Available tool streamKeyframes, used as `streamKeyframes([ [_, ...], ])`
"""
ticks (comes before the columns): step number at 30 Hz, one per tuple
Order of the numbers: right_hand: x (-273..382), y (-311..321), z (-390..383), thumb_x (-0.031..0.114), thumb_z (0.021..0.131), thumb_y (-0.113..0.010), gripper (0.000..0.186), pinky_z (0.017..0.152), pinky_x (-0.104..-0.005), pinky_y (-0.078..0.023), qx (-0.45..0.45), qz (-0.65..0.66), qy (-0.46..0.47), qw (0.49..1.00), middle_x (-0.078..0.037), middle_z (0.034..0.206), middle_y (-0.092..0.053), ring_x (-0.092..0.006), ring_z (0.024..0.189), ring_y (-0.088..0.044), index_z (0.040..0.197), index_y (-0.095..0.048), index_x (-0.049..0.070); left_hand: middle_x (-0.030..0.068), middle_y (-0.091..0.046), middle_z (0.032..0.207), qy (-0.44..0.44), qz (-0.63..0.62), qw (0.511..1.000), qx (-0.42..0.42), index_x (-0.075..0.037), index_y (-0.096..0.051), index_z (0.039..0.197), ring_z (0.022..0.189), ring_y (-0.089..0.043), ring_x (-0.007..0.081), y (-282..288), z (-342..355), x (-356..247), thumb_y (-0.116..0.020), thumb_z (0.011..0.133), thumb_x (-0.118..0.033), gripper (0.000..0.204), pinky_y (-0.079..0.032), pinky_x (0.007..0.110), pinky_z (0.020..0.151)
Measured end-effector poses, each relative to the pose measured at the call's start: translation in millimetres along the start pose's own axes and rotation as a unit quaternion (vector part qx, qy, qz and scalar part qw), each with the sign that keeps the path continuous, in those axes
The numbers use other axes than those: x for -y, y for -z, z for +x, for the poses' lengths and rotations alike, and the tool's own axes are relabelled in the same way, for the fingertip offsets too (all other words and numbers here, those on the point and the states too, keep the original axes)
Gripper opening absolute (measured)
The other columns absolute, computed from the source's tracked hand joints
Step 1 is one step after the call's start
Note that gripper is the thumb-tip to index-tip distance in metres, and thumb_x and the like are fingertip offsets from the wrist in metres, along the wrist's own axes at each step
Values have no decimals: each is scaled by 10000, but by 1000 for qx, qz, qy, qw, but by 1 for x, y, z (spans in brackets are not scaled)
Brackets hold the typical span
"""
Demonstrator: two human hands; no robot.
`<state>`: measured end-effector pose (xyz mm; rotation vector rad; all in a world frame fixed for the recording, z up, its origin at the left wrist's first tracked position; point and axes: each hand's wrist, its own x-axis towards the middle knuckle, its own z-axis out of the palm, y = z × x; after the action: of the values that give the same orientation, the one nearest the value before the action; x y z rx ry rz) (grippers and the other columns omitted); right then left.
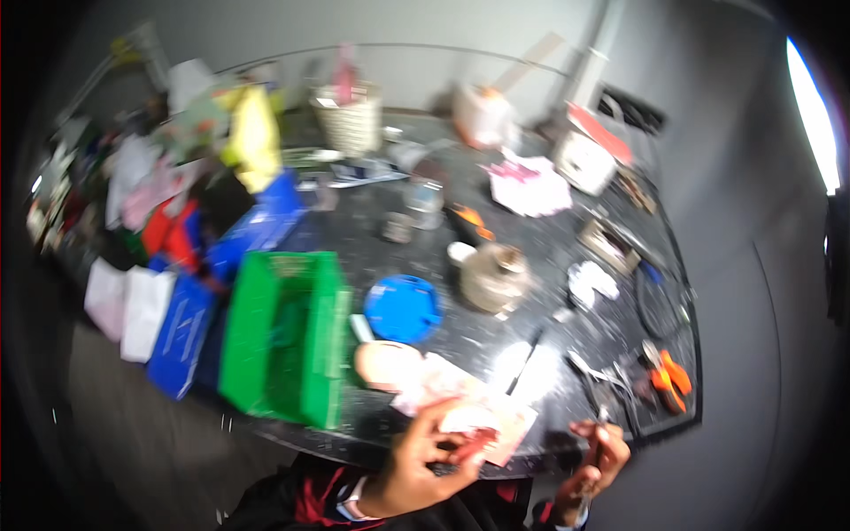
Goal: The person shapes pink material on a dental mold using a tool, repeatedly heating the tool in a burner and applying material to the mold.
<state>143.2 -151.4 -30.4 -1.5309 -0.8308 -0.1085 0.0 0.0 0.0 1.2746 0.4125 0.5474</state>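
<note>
Holding red-and-white lump (475,435) in left grip (423,462), nearer green bin (251,345) than right grip (604,458), too blurred to tell if pinching.

Right of the green rectangular plastic bin (243,350) lie a blue round plastic disc (403,308), a pale-pink flat sheet (443,379) mottled white and, farther off, orange-handled metal pliers (662,380).

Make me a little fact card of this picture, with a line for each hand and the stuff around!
Left hand: holding a rounded red-and-white lump, material too blurred to tell
Right hand: curled, too blurred to tell what's held
Left side: green rectangular plastic bin
Beyond left hand: round blue plastic dish
Right side: orange-handled metal pliers
</note>
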Motion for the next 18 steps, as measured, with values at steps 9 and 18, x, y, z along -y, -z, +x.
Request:
streamKeyframes([
  [9, -3, 25, 19, -10, 624, -658, 189, 637, -303, -526, 112, -96, 100, 984, -133, 719, -625, -277, 745, -643, 795, -579, -29, 173, -516, 1002, 22, 17, 999, 18, 31, -252, 1209, 855, -566, 176, -26, 20, 5, -572, 687, 103, 617, -538, 259, 652],
  [18, 11, 26, 29, 43, 652, -679, 191, 650, -278, -525, 170, -164, 113, 965, -109, 796, -623, -244, 792, -634, 832, -615, 26, 180, -496, 1055, 65, 97, 991, 64, -1, -275, 1197, 841, -552, 142, -22, 14, 1, -582, 682, 110, 611, -525, 228, 666],
])
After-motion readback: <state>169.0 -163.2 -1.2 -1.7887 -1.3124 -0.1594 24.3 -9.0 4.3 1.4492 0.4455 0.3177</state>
